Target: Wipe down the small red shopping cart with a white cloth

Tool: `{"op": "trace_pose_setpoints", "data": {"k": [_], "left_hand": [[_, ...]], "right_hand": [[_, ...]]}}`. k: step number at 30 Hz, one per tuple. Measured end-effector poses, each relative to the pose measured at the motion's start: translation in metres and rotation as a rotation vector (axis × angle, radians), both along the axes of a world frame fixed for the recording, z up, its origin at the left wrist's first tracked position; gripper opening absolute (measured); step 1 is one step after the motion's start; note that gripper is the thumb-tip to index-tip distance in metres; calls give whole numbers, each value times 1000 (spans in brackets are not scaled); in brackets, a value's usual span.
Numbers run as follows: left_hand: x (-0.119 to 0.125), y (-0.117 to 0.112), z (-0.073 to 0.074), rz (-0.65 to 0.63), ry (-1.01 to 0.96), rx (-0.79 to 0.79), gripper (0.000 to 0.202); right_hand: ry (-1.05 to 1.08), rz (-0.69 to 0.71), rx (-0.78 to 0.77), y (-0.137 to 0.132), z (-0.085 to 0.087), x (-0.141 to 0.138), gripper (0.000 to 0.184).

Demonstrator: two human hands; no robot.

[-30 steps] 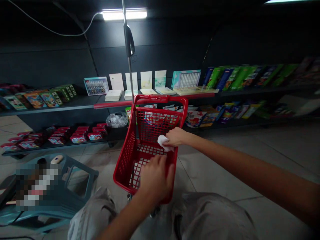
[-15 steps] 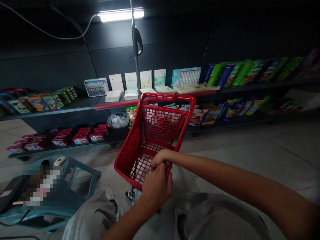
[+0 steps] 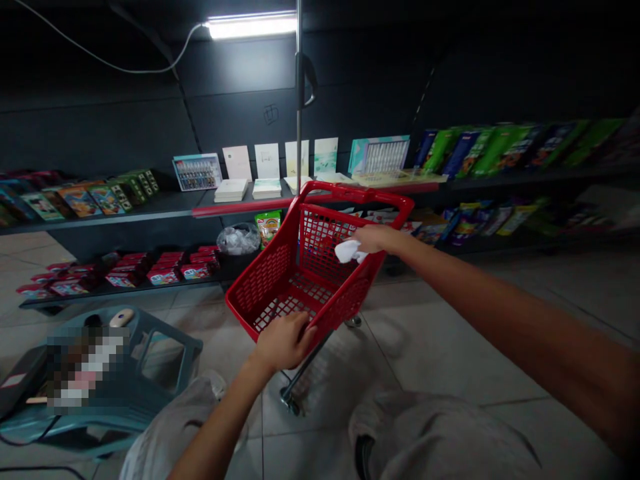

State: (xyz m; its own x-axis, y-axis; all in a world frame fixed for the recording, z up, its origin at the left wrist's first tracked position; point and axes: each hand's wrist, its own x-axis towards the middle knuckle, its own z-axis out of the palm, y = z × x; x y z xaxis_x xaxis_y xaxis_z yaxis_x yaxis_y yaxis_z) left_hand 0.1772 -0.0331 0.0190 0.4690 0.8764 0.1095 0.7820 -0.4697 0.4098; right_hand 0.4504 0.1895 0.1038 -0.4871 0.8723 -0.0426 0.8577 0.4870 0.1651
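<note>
1. Left hand grips the near rim of a tilted red cart basket, fingers curled over it.
2. Right hand closes on a white cloth at the basket's right wall (cloth bunched, far rim free of both hands).
3. Beyond the basket, shelves of boxed goods.

Left hand low, right hand raised

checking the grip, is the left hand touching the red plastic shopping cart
Touching: the head view shows the left hand with its fingers curled over the near rim of the red plastic shopping cart.
</note>
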Motion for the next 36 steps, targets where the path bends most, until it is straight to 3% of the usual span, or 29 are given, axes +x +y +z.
{"op": "trace_pose_setpoints", "data": {"k": [3,5,8,12,14,25,30,36], "left_hand": [[-11,9,-2,-13,-32,59,24],[-17,13,-3,3,-48,77,20],[-23,17,-3,37,-60,71,16],[-27,20,-4,57,-83,83,17],[-28,22,-6,54,-94,91,18],[-25,19,-3,145,94,107,31],[-20,20,-6,209,157,107,33],[-18,22,-6,246,179,103,35]], "right_hand": [[-1,-48,53,-8,-7,23,34],[39,-49,142,-24,-18,20,38],[112,0,191,-58,-35,-7,36],[197,127,126,-100,-50,-47,32],[239,123,125,-111,-54,-57,31],[351,-16,256,-113,-69,-70,32],[578,12,337,-107,-75,-59,30],[780,-291,632,-109,-78,-38,44]]}}
